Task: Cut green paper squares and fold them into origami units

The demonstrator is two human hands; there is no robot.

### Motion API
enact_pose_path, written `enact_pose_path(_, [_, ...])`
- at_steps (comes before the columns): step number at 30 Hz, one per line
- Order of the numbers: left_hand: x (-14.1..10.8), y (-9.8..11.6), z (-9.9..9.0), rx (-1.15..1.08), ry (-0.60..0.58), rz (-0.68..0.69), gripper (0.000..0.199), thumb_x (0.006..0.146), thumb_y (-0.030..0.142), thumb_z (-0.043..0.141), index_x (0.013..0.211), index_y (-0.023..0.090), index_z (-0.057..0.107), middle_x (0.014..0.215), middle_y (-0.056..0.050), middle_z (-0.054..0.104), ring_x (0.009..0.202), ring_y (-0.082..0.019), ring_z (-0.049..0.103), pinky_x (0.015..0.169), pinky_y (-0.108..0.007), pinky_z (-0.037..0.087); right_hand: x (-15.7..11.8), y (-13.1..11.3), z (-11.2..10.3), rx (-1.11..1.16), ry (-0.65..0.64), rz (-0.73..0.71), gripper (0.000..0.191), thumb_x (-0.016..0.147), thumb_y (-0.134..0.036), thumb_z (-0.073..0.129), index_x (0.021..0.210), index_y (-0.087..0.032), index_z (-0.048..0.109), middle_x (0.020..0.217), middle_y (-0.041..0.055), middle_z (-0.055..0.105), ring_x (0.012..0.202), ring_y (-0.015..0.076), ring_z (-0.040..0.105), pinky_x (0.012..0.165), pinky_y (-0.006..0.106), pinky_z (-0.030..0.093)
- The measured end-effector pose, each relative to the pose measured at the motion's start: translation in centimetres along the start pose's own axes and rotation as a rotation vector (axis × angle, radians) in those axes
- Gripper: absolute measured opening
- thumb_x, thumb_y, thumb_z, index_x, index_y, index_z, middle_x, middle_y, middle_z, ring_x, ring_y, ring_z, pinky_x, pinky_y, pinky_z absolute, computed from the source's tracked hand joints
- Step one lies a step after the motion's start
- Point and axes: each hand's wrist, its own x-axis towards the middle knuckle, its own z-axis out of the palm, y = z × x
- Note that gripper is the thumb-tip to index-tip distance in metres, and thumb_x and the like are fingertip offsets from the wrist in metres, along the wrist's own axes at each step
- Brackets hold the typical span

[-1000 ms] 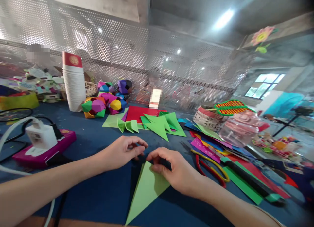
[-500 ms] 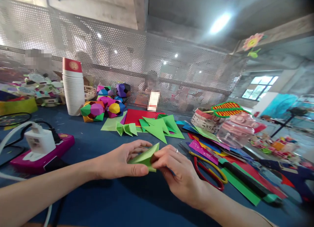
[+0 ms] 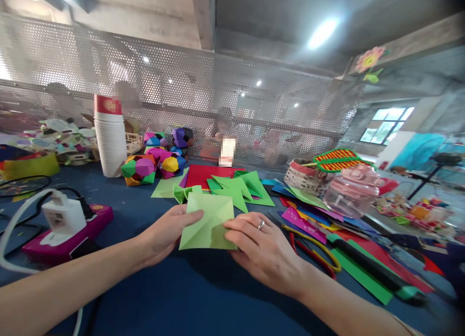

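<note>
The scene is viewed from the wearer's head, close above the blue flat tabletop (image 3: 174,297), with the gaze directed forward and down. Both bare forearms are seen entering from the lower corners; beyond, the grey perforated metal screen (image 3: 174,79) is faced. Only one view is given, so nothing is shared.

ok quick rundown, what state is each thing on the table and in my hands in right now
pale green paper: spread out square, creased, held up
left hand: fingers closed on the paper's left side
right hand: fingers closed on its right side
cups: nested in a tall stack
adapter: plugged into the power strip
bottle: lid on
paper balls: folded, grouped together
scissors: lying down, open or shut unclear
</note>
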Motion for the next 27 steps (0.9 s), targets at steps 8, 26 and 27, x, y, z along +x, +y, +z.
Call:
enact_pose_path(8, [-0.4,-0.4,0.5,-0.024,-0.038,-0.069,0.047,0.074,0.040,0.081,0.113,0.016,0.070,0.107,-0.010,0.077,0.103,-0.029,0.072,0.090,-0.037,0.055,-0.3,-0.6,0.1,-0.121,0.022,-0.087,0.023,0.098,-0.007,0.044,0.106,-0.014,0.065,0.116,0.0091,0.074,0.103,0.0213,0.066,0.096,0.038,0.047])
enact_pose_path(26, [-1.3,-0.8,-1.1,1.281,-0.116,0.734,0.046,0.092,0.017,0.056,0.136,0.026,0.051,0.153,-0.006,0.046,0.144,-0.026,0.039,0.123,-0.050,0.026,-1.5,-1.1,0.4,0.199,-0.133,0.135,0.018,0.091,-0.005,0.045,0.089,-0.019,0.056,0.084,0.0084,0.072,0.077,0.0194,0.067,0.073,0.032,0.053])
enact_pose_path(27, [-1.8,-0.8,-0.8,1.313,-0.175,0.750,0.044,0.094,0.023,0.059,0.137,0.024,0.051,0.149,-0.007,0.053,0.141,-0.026,0.044,0.123,-0.050,0.027,-1.7,-1.1,0.4,0.200,-0.146,0.149,0.017,0.092,-0.006,0.045,0.089,-0.019,0.056,0.083,0.0080,0.071,0.078,0.0194,0.067,0.074,0.032,0.053])
